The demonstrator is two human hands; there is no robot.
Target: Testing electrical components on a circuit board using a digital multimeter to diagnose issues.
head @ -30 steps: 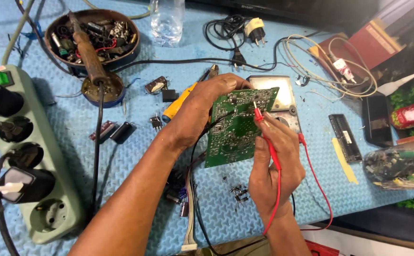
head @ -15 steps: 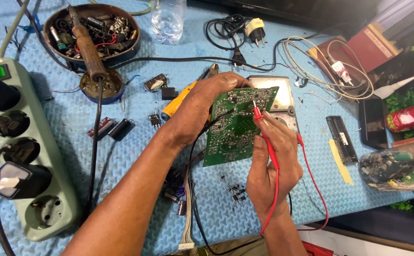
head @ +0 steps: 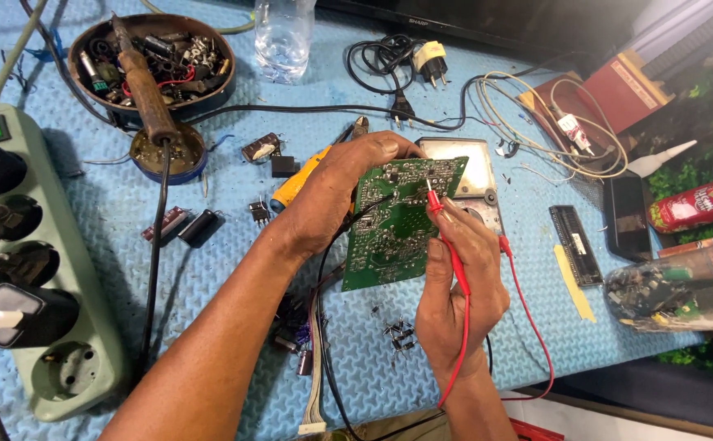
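My left hand (head: 336,192) grips the upper left edge of a green circuit board (head: 393,233) and holds it tilted above the blue mat. My right hand (head: 458,282) pinches a red test probe (head: 436,204) whose tip touches the board near its top edge. The probe's red lead (head: 528,327) loops down past my wrist. A grey multimeter (head: 479,175) lies flat behind the board, partly hidden by it.
A green power strip (head: 42,327) with plugs lies at the left. A soldering iron (head: 148,94) rests across a round tray of parts (head: 209,90). A yellow-handled tool (head: 299,184), loose components (head: 397,335), a water bottle (head: 283,37), cables (head: 536,114) and a red can (head: 695,204) lie around.
The probe tip has shifted slightly along the top of the board. My left hand keeps its hold on the board in much the same place.
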